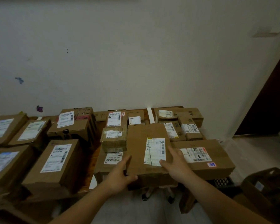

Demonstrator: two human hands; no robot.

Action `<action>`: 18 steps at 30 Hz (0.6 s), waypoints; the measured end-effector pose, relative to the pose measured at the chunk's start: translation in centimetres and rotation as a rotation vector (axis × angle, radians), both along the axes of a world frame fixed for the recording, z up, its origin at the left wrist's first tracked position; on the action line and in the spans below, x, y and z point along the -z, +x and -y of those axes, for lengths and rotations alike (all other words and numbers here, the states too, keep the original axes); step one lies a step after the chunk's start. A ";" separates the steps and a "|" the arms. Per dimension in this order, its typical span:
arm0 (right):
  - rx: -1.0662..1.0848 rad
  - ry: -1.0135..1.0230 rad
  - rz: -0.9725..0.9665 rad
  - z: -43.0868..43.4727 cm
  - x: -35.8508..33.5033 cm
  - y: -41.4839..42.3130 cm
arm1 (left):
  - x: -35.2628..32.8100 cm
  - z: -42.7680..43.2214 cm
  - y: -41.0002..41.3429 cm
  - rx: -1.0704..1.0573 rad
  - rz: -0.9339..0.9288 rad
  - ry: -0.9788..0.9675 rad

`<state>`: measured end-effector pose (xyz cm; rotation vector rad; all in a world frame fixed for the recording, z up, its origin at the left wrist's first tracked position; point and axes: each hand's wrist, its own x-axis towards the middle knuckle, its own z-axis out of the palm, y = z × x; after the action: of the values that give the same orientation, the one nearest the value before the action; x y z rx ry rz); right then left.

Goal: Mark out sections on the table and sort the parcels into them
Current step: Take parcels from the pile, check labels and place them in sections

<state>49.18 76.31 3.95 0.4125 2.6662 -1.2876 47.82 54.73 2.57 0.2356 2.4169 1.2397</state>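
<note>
A plain white wall (136, 54) fills the back, dimly lit, with 3 small blue and purple stickers (19, 80) low at left. A pale plate (265, 32) sits high at right. A dark brown door (268, 102) stands above the light floor (252, 147).

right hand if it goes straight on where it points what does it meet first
Probably the white label on the flat box that the right hand rests on; beyond that, depth is unclear.
</note>
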 end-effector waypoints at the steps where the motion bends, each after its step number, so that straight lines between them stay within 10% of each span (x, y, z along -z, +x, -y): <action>1: 0.000 0.008 0.002 -0.1 0.3 -0.4 | 0.3 -0.2 -0.4 0.004 -0.013 -0.008; 18: -0.111 0.072 0.018 -1.0 2.2 -4.1 | 0.7 -0.2 -5.2 0.132 -0.221 -0.547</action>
<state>45.07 77.27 1.78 0.2787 2.6845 -1.1542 42.66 54.96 1.86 0.3725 2.7662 0.4835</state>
